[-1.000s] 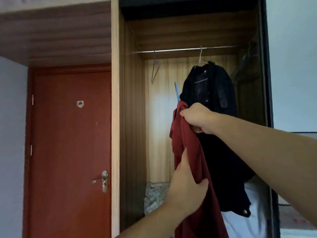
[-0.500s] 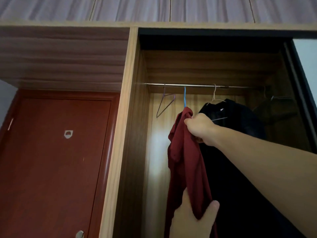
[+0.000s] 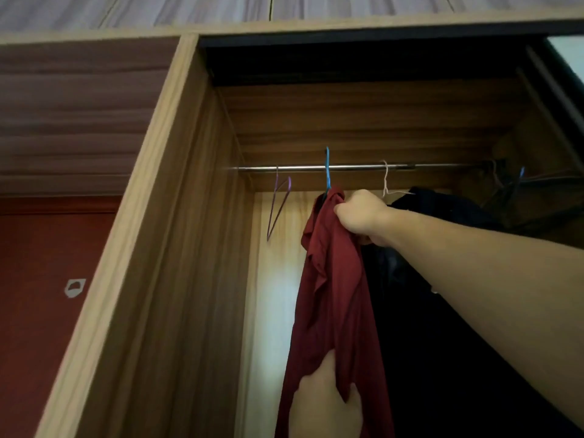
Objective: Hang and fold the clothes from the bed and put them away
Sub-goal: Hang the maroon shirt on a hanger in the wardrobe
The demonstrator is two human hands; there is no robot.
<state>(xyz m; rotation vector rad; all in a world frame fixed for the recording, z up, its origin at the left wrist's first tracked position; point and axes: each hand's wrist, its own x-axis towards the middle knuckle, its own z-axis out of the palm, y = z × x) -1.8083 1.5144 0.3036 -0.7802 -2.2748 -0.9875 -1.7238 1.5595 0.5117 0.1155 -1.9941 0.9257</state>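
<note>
A dark red garment (image 3: 331,295) hangs long from a blue hanger (image 3: 327,169) whose hook is at the metal wardrobe rail (image 3: 354,167). My right hand (image 3: 363,216) grips the garment's bunched top just below the hook. My left hand (image 3: 325,403) holds a fold of the red cloth low down, thumb over it. The hanger's shoulders are hidden inside the cloth.
An empty purple hanger (image 3: 279,203) hangs on the rail to the left. A black garment (image 3: 442,311) on a white hanger (image 3: 386,181) hangs just right of the red one. More hangers (image 3: 512,181) crowd the rail's right end. A red door (image 3: 38,295) is left of the wardrobe.
My right hand has lifted the red garment from chest height up to the rail, and the blue hook now reaches it. My left hand stayed on the lower cloth. The view has tilted upward.
</note>
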